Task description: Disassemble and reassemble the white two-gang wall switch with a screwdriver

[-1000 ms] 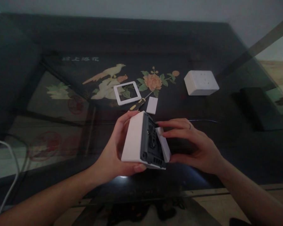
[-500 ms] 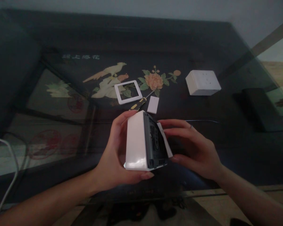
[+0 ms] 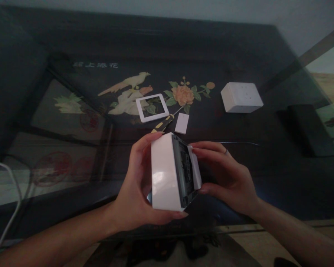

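Observation:
My left hand is wrapped around a white wall switch box, thumb below and fingers above. The box is held tilted in the air, its dark grey switch module facing right. In my right hand, a white rocker plate is gripped by its upper and lower edges, thumb below and fingers above. The plate lies against or very close to the module's right part; its exact contact cannot be made out. Just beyond the box lie a black-and-yellow screwdriver, a white square frame and a small white plate.
A second white box stands at the right of the dark glass-topped table. Farther right is a black rectangular object. A white cable hangs at the left. Bird and flower decoration shows on the tabletop.
My left hand has tilted the box, and its white side is now turned more toward me. The rocker plate in my right hand has shifted slightly and changed its angle against the module.

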The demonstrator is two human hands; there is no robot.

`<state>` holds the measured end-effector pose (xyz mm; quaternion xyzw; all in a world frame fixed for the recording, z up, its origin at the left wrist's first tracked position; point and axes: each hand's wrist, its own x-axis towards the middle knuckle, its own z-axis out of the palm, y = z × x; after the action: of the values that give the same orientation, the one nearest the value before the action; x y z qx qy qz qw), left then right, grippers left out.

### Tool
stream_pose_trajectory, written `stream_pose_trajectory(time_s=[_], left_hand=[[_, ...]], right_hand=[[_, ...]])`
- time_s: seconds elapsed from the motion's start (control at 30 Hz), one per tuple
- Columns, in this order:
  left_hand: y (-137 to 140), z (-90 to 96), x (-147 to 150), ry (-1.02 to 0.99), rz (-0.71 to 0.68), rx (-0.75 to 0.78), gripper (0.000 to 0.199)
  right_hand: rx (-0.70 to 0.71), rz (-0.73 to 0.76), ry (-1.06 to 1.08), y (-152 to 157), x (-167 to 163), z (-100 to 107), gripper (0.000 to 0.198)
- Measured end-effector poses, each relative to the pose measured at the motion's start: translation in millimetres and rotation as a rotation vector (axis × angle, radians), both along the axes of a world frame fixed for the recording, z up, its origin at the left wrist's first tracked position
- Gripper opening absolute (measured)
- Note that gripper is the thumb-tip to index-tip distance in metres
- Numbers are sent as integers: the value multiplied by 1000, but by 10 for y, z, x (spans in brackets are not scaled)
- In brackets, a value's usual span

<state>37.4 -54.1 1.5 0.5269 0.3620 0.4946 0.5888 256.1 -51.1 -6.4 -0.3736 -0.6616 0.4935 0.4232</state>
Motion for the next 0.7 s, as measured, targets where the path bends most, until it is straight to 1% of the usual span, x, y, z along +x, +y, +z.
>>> stream_pose_trajectory(time_s=[0.13, 0.23, 0.33, 0.53, 0.6, 0.7], left_hand=[[-2, 2, -6, 11, -11, -14, 96], [-9, -19, -1, -4, -23, 3, 96], [-22, -58, 16, -54, -46, 34, 96], [-45, -110, 80, -95, -35, 48, 99], [-46, -101, 109, -124, -57, 73, 98], [-48, -73, 142, -149, -99, 102, 93]], right_hand=[[-83, 10, 47, 9, -7, -19, 68], [-134, 19, 110, 29, -31, -22, 65], [-197, 36, 247, 38, -68, -39, 64], [-412, 81, 452, 3, -140, -85, 47], [-474, 79, 500, -14, -160, -74, 40], [-518, 66, 546, -28, -181, -48, 30]])
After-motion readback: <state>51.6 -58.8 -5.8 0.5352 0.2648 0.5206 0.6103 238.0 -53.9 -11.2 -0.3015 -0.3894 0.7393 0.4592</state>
